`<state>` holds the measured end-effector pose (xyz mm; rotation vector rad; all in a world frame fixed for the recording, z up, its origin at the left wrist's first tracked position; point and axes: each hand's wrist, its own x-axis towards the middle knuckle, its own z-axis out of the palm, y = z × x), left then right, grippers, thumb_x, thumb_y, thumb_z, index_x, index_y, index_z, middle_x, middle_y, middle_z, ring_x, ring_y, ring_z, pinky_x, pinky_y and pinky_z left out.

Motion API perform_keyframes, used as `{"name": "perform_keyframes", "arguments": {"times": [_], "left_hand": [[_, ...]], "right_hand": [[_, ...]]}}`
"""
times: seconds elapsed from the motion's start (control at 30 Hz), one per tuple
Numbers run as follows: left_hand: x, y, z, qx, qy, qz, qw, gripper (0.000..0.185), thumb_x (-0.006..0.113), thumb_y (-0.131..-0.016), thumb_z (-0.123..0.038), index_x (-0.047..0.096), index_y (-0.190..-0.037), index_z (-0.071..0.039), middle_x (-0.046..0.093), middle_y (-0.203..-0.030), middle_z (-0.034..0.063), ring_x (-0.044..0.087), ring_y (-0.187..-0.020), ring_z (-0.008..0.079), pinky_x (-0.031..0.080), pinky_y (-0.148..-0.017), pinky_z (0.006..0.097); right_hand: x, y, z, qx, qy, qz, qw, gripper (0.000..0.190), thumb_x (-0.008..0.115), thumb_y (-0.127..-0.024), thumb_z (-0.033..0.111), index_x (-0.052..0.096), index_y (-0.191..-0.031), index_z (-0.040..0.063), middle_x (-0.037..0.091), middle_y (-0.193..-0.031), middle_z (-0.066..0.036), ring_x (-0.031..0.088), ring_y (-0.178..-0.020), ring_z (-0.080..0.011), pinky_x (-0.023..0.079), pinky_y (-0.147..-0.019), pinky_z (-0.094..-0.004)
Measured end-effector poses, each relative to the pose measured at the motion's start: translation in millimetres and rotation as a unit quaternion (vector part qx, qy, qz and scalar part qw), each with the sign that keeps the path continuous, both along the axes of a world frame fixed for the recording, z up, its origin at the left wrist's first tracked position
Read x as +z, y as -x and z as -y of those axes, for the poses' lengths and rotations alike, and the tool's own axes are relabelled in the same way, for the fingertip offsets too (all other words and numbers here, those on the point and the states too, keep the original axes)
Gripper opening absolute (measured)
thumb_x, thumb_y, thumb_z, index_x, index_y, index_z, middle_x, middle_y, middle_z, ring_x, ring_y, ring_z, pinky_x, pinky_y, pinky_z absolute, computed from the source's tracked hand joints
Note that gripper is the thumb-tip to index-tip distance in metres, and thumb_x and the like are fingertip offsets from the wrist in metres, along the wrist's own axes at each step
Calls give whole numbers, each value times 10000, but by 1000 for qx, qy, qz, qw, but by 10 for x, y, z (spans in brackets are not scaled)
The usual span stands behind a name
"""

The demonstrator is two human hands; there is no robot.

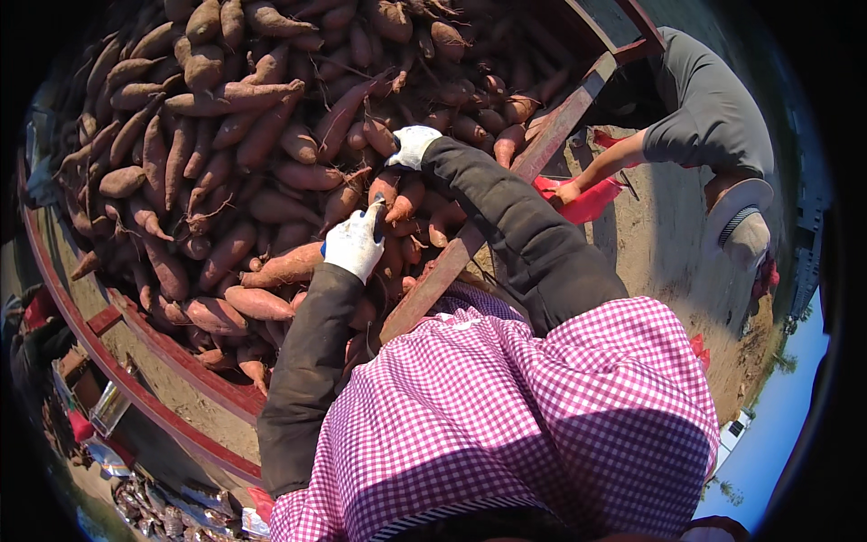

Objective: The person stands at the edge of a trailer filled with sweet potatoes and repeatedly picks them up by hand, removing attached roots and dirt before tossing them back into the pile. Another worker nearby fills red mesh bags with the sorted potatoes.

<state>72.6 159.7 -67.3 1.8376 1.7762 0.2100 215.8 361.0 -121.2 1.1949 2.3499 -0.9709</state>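
A large heap of sweet potatoes (237,142) with soil and rootlets on them fills the view before me. My left hand (355,244), in a white work glove with dark fingertips, has its fingers together at the end of a sweet potato (384,186); whether it grips it cannot be told. Further up, my right hand (413,146), gloved likewise, lies at a reddish sweet potato (379,137), its fingertips partly hidden among the roots. Both forearms are in dark sleeves, above a pink checked garment.
A worn wooden rail (467,244) crosses under my right forearm. Beyond it a co-worker in a grey shirt and hat bends over, one hand on a red bag (582,203). A curved red metal rail (135,389) borders the heap at left; several bags lie below it.
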Motion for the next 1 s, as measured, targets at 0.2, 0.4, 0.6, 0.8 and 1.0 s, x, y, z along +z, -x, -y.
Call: {"name": "perform_keyframes", "arguments": {"times": [0.2,0.4,0.6,0.8,1.0], "left_hand": [[291,511,465,85,-16,149,985,495,671,-794,-160,551,-1265,-73,639,-1132,180,638,-1000,325,510,-856,375],[433,816,570,374,199,506,751,376,633,-862,-89,518,-1218,-49,563,-885,-4,500,-661,55,423,-514,188],[312,827,619,412,157,570,693,363,596,-895,-118,506,-1244,-78,578,-906,-1,527,-656,69,445,-522,193],[352,715,780,442,166,731,493,317,532,-959,-178,491,-1269,-123,620,-945,28,585,-702,103,473,-510,225],[199,552,887,391,117,839,359,167,526,-983,-231,580,-1076,-104,618,-1033,33,560,-758,136,440,-580,250]], "right_hand": [[452,-352,98,-300,273,-316,858,502,655,-857,487,625,-1008,9,641,-829,-79,621,-817,-199,495,-745,-315],[595,-470,285,-420,481,-457,620,566,517,-931,532,561,-1133,5,629,-859,-72,604,-766,-200,511,-736,-331],[438,-496,468,-419,481,-486,597,598,504,-934,539,524,-1242,27,633,-969,-97,614,-822,-216,517,-771,-347],[935,-355,819,-418,510,-450,602,560,524,-946,479,510,-1282,32,630,-988,-97,622,-869,-211,511,-803,-330],[899,-156,1126,-348,435,-445,701,452,563,-945,376,526,-1201,5,642,-1019,-123,613,-942,-195,469,-886,-305]]}}
